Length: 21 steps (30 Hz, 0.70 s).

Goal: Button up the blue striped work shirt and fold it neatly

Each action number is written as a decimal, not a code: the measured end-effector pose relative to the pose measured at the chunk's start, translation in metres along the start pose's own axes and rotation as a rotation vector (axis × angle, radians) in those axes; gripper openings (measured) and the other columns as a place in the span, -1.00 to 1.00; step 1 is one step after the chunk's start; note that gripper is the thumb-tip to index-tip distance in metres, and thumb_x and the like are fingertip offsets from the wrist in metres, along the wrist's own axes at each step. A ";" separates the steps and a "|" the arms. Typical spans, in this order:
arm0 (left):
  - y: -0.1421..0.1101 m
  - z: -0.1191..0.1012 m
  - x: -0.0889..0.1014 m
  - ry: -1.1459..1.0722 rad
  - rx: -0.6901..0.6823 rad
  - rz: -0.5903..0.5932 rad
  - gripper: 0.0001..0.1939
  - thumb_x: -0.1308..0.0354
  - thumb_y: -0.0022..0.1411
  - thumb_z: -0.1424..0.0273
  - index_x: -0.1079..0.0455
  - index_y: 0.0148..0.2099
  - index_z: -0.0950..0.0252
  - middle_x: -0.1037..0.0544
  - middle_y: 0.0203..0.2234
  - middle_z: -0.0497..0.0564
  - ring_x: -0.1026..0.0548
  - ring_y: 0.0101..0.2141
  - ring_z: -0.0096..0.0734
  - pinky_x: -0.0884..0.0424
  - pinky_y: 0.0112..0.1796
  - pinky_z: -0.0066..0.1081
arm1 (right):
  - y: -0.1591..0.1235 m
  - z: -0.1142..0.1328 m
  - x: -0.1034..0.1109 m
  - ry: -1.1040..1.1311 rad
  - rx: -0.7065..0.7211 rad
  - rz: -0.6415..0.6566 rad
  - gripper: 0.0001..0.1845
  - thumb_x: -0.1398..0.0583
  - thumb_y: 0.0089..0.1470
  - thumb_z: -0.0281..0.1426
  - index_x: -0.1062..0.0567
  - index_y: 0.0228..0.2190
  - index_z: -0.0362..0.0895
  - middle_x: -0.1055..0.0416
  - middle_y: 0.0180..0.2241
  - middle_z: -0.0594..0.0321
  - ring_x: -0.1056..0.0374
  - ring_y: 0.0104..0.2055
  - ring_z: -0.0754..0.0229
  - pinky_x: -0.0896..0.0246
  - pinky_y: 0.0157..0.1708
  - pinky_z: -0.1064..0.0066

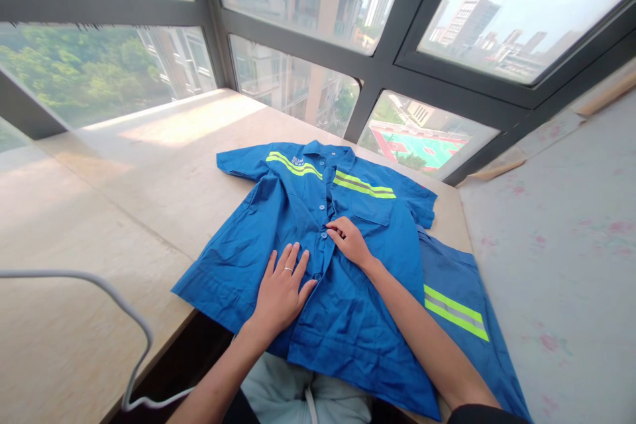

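A blue short-sleeved work shirt (368,265) with yellow-green reflective stripes lies front side up, its collar pointing towards the window. Flat on the shirt's lower front rests my left hand (284,288), fingers spread, a ring on one of them. My right hand (348,240) is at the button placket, thumb and fingers pinched on the front edge beside a button. Several pale buttons run down the front. Past the shirt's right side shows a second blue garment (450,265) with a similar stripe, partly covered by the shirt.
The shirt lies on a pale stone-like sill (124,192) and hangs over its front edge. A white cable (114,295) loops at the left. Dark window frames (382,73) rise behind, and a flowered wall (561,265) bounds the right side.
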<state>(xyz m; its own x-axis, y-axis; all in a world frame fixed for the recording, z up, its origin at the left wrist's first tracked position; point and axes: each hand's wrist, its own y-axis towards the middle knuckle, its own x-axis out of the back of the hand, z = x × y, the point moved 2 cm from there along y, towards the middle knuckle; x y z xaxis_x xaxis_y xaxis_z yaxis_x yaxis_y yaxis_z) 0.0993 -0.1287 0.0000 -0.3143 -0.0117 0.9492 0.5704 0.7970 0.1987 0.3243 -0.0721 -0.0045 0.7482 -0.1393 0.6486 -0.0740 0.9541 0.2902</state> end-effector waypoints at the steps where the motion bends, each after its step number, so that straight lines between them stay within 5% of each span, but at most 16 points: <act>1: -0.004 0.002 0.001 -0.001 0.011 -0.003 -0.39 0.08 0.37 0.08 -0.16 0.35 0.24 -0.12 0.32 0.17 -0.05 0.32 -0.04 0.03 0.27 0.05 | 0.000 0.000 0.000 -0.019 -0.010 -0.025 -0.75 -0.11 0.23 -0.27 -0.50 -0.17 -0.13 -0.40 -0.23 0.13 -0.32 -0.28 0.18 -0.29 -0.19 0.33; 7: -0.027 0.013 0.004 0.023 0.073 -0.020 -0.31 0.08 0.34 0.02 -0.15 0.36 0.32 -0.12 0.32 0.16 -0.01 0.33 0.01 -0.01 0.28 0.01 | 0.003 -0.009 0.000 -0.070 -0.074 -0.186 -0.66 -0.06 0.25 -0.20 -0.43 -0.09 -0.15 -0.36 -0.15 0.04 -0.34 -0.16 0.10 -0.31 -0.10 0.24; 12: -0.047 0.045 0.012 0.027 0.153 -0.078 -0.35 0.10 0.37 0.05 -0.20 0.31 0.40 -0.22 0.27 0.25 -0.14 0.29 -0.02 -0.09 0.25 0.00 | 0.003 -0.016 -0.001 -0.048 -0.129 -0.236 -0.59 -0.06 0.24 -0.13 -0.42 -0.08 -0.17 -0.38 -0.14 0.02 -0.36 -0.16 0.08 -0.35 -0.14 0.23; 17: -0.061 0.097 0.045 0.068 0.429 -0.290 -0.39 0.08 0.36 0.17 -0.25 0.22 0.60 -0.22 0.22 0.47 -0.16 0.26 0.09 -0.22 0.17 -0.04 | 0.004 -0.015 -0.003 -0.091 -0.115 -0.226 -0.61 -0.05 0.24 -0.15 -0.44 -0.11 -0.17 -0.39 -0.15 0.00 -0.36 -0.18 0.07 -0.34 -0.14 0.19; 21: -0.063 0.123 0.073 0.068 0.675 -0.175 -0.50 0.06 0.32 0.25 -0.35 0.13 0.51 -0.47 0.00 0.39 -0.43 0.03 0.10 -0.36 0.02 0.00 | 0.005 -0.015 -0.003 -0.110 -0.120 -0.217 -0.59 -0.03 0.24 -0.13 -0.45 -0.14 -0.18 -0.40 -0.17 -0.01 -0.36 -0.18 0.05 -0.34 -0.16 0.18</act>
<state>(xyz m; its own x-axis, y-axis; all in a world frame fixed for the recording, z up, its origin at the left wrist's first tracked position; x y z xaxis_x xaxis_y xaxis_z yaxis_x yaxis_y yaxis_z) -0.0532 -0.1058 0.0270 -0.2976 -0.1948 0.9346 -0.0872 0.9804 0.1766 0.3313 -0.0634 -0.0153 0.6616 -0.3658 0.6545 0.1638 0.9224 0.3499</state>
